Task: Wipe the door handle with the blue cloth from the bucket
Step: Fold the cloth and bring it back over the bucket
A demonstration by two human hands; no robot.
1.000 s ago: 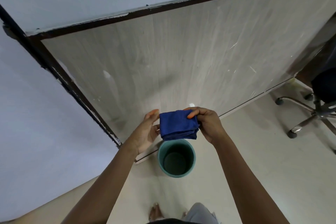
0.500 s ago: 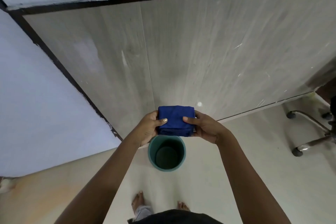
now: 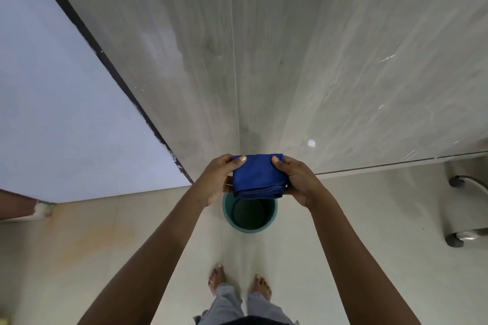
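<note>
A folded blue cloth (image 3: 257, 177) is held between both hands, above a teal bucket (image 3: 227, 212) that stands on the floor. My left hand (image 3: 217, 179) grips its left side, thumb on top. My right hand (image 3: 297, 179) grips its right side the same way. The pale wood-grain door (image 3: 290, 60) with a dark frame stands straight ahead. No door handle shows in the head view.
A lilac wall (image 3: 66, 113) lies left of the door frame. Office chair casters (image 3: 456, 240) stand at the right edge. My bare feet (image 3: 239, 282) are on the pale tiled floor behind the bucket.
The view has tilted down and shifted, so both feet and more floor show. Both hands have closed onto the cloth's sides, holding it flatter over the bucket.
</note>
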